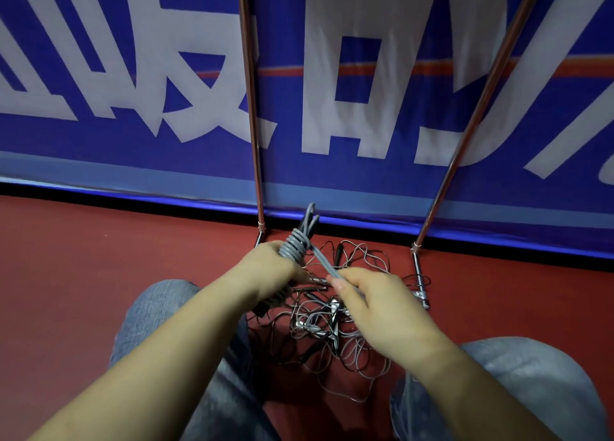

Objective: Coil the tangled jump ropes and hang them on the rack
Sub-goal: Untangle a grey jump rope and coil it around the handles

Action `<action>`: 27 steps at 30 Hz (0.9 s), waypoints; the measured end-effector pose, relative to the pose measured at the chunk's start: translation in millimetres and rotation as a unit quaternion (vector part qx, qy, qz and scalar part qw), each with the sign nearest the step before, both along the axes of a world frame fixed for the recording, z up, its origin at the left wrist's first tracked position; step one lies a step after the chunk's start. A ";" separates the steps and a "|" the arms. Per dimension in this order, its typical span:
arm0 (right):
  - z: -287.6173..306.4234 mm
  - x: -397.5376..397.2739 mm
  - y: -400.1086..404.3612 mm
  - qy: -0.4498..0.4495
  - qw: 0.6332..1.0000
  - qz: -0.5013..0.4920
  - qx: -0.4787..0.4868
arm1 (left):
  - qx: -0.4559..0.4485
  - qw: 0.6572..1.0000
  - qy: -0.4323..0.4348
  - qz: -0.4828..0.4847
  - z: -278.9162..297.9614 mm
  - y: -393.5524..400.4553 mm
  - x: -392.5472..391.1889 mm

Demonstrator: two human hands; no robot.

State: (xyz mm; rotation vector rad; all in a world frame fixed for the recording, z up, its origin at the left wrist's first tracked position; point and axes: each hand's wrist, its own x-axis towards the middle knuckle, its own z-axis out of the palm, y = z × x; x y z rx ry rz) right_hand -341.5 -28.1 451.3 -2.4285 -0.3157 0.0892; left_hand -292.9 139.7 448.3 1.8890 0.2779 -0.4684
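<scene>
Mid-coil: left hand [265,264] grips the grey rope bundle [294,246], right hand [372,294] pinches its free strand [324,263], apparently needing another wrap before hanging.

— What are the rack's poles [254,161] made of?
— Polished metal, coppery and glossy. Behind them, the banner [133,75] looks like matt woven cloth.

— And the coiled jump rope [294,244]?
— Smooth grey plastic cord with a dull sheen, like the tangled ropes [335,327] on the matt red floor [99,258]. The jeans [538,374] are faded denim.
</scene>
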 end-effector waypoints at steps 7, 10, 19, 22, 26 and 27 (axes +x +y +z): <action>40.9 8.5 10.3 -0.052 0.984 0.101 -0.136 | 0.425 0.875 -0.059 -0.225 -2.1 -10.9 4.4; 50.5 24.0 7.3 -0.030 0.983 0.119 -0.139 | 0.451 0.834 -0.082 -0.306 7.4 -19.1 -3.1; 46.3 62.4 -20.9 0.119 0.988 0.080 0.052 | 0.374 0.819 -0.269 -0.341 37.7 -14.4 -13.3; 38.2 56.4 -22.0 0.177 0.968 0.041 0.170 | 0.296 0.858 -0.297 -0.297 43.7 -8.4 -12.3; 23.9 46.5 -11.6 0.254 0.924 -0.022 0.285 | 0.179 0.921 -0.245 -0.244 45.3 -10.9 -13.6; 20.3 45.3 -8.2 0.263 0.919 -0.028 0.292 | 0.129 0.940 -0.218 -0.230 45.0 -12.3 -14.5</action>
